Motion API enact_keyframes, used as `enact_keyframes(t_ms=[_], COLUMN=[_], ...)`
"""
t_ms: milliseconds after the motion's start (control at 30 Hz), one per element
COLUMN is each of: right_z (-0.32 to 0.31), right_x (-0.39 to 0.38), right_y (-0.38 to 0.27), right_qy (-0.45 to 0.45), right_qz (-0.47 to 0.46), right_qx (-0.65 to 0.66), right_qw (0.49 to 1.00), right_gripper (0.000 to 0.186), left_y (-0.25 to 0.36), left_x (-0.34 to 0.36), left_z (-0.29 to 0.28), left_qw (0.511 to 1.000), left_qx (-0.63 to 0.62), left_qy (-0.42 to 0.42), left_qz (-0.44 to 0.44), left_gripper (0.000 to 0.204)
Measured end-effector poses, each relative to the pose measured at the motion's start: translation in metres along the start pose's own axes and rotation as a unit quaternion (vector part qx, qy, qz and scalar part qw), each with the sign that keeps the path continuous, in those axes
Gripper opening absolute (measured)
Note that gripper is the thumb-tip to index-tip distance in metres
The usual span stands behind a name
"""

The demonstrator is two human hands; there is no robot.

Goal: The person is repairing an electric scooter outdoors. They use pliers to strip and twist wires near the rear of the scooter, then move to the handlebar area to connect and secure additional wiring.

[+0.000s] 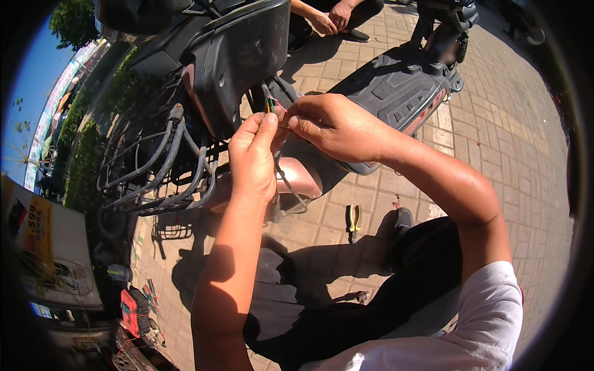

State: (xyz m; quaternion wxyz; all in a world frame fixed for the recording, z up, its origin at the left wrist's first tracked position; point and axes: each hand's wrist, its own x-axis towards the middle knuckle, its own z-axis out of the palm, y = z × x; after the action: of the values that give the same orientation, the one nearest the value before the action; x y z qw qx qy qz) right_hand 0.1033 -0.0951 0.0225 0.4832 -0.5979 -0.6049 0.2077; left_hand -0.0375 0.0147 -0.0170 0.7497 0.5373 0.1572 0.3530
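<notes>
Several thin coloured wires (270, 104) come out below the black front panel (253, 52) of an electric scooter. My left hand (255, 151) pinches these wires between thumb and fingers. Close against it, my right hand (334, 127) is closed too, its thumb and forefinger pressed together at a pink wire (280, 106). The wire ends are hidden behind my fingers. A pinkish fender (301, 177) and a loose dark cable lie just beneath my hands.
A black metal basket (164, 164) is at the left. The scooter's footboard (396, 86) stretches right. Pliers with yellow-green handles (353, 221) lie on the paving. A red and black device (135, 311) sits lower left. Another person's hands (332, 18) are at the top.
</notes>
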Motion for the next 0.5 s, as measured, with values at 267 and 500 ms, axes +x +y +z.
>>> enact_keyframes(t_ms=[267, 500], right_z=[0.017, 0.019], right_x=[-0.011, -0.010], right_y=[-0.003, 0.001], right_qy=[0.091, 0.089], right_qz=[-0.043, -0.055], right_qx=[-0.092, -0.108], right_qw=[0.991, 0.989], right_gripper=[0.018, 0.016], left_y=[0.001, 0.002], left_x=[0.000, 0.001], left_z=[0.012, 0.011], left_qw=[0.998, 0.999], left_qx=[-0.033, -0.018], left_qy=[0.042, 0.047], left_qz=[-0.018, -0.017], left_gripper=[0.014, 0.014])
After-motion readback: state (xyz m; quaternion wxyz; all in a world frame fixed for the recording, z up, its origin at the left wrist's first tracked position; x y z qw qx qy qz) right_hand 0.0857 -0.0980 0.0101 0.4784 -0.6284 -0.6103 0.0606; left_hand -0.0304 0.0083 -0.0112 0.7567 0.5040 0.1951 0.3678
